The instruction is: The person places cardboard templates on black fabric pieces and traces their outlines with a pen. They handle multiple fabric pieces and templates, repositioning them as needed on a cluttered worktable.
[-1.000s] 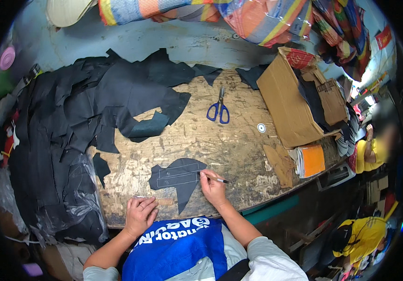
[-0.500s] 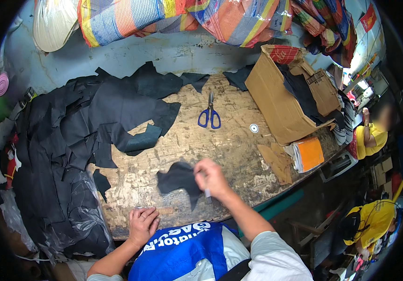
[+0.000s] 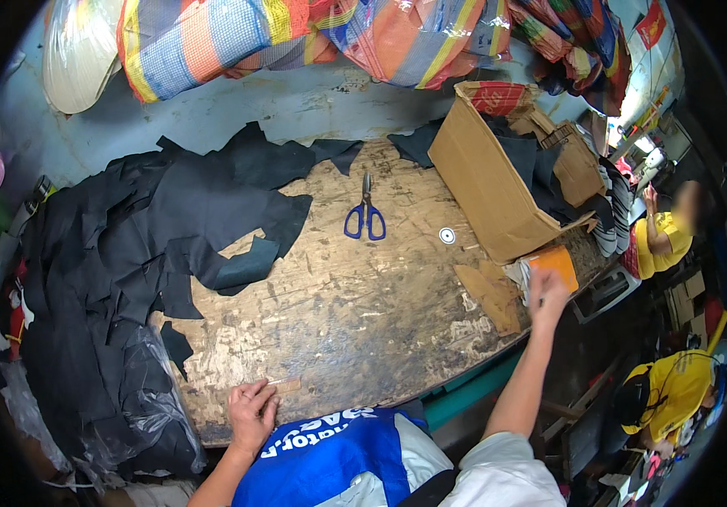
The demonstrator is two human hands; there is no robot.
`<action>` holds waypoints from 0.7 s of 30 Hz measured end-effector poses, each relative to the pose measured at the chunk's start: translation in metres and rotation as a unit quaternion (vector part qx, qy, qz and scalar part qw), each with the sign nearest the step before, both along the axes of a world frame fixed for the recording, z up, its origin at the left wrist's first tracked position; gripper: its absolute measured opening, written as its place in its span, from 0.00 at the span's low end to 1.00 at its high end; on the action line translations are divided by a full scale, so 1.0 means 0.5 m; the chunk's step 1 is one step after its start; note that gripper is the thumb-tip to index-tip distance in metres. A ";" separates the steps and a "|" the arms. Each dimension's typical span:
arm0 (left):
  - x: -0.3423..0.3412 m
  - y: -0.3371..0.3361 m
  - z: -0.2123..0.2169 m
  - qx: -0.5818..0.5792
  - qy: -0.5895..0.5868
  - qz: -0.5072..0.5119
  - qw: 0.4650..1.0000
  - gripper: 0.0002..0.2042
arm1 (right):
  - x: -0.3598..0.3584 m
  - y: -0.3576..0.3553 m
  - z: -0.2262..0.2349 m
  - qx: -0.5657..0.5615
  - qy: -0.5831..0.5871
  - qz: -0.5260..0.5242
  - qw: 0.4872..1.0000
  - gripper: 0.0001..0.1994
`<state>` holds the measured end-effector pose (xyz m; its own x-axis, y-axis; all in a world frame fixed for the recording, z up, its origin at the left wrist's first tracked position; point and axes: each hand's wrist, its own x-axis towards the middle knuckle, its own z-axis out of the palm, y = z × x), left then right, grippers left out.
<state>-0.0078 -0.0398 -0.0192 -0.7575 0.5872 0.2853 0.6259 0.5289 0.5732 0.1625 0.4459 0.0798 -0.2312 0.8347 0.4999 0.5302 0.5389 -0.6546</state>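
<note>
My left hand (image 3: pixel 251 414) rests at the table's near edge, fingers lying loosely on the wood beside a small tan strip (image 3: pixel 286 386). My right hand (image 3: pixel 548 293) is at the right side of the table, over the near edge of an orange-covered bundle (image 3: pixel 556 264). Its fingers look curled, with a small dark spot at them; motion blur hides what they hold. Blue-handled scissors (image 3: pixel 365 218) lie at the back middle, blades pointing away from me. Brown scraps (image 3: pixel 490 296) lie left of my right hand.
Black sheet pieces (image 3: pixel 161 220) pile over the table's left side. An open cardboard box (image 3: pixel 486 182) with dark pieces inside stands at the back right. A round white disc (image 3: pixel 447 236) lies near it. Two people in yellow (image 3: pixel 664 245) are off to the right.
My right hand has moved from the table's middle to the orange-covered bundle on the right. The black piece it was touching no longer shows there. My left hand has barely moved.
</note>
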 end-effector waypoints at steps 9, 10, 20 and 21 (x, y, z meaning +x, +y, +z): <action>-0.052 0.051 0.046 -0.030 -0.092 0.024 0.995 0.17 | 0.015 -0.031 -0.238 -0.096 -0.206 -0.160 0.961 0.34; -0.055 0.054 0.051 -0.047 -0.131 0.034 0.990 0.16 | 0.011 -0.038 -0.231 -0.137 -0.195 -0.129 0.963 0.34; -0.057 0.116 0.011 0.257 -0.523 0.105 0.806 0.06 | -0.087 -0.123 -0.201 -0.140 -0.032 0.022 0.989 0.25; -0.055 0.124 0.005 0.283 -0.555 0.103 0.775 0.06 | -0.104 -0.142 -0.197 -0.241 0.118 0.074 0.961 0.24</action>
